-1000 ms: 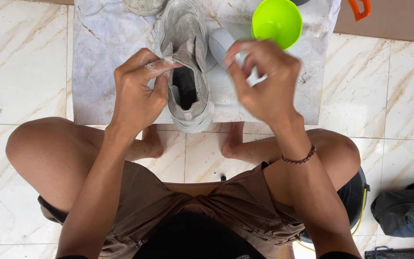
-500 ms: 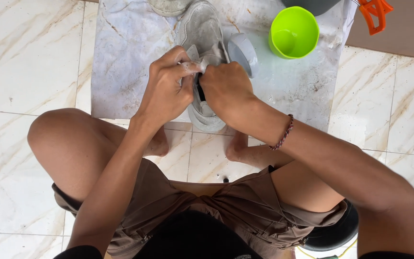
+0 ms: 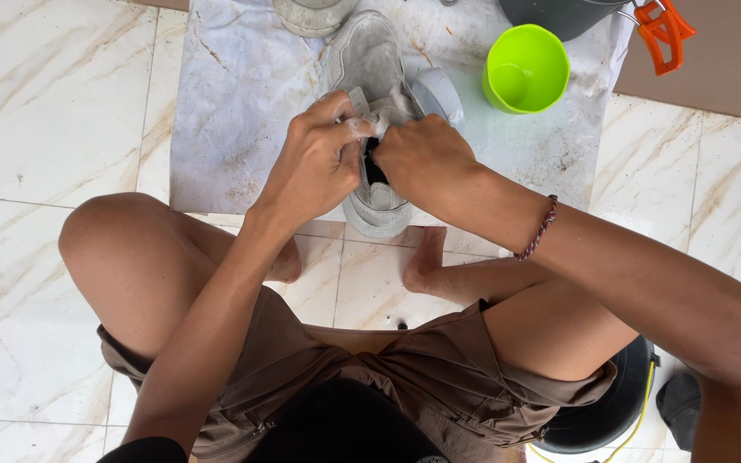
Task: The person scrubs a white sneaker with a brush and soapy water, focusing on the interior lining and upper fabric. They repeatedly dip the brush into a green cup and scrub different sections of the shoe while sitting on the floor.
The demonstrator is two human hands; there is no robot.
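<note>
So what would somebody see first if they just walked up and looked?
Probably the left hand and right hand gripping a soapy grey sneaker on the wet white marble slab in the middle. Next, the bright green plastic cup to its right and an orange plastic clip in the top corner.

Marble slab (image 3: 242,129) w/ shoe (image 3: 370,60), cup (image 3: 525,69)

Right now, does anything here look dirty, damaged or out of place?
Brown smears stain the white marble slab left of the grey sneaker that both the left hand and right hand hold open at its mouth. Nothing looks spilled or broken.
</note>
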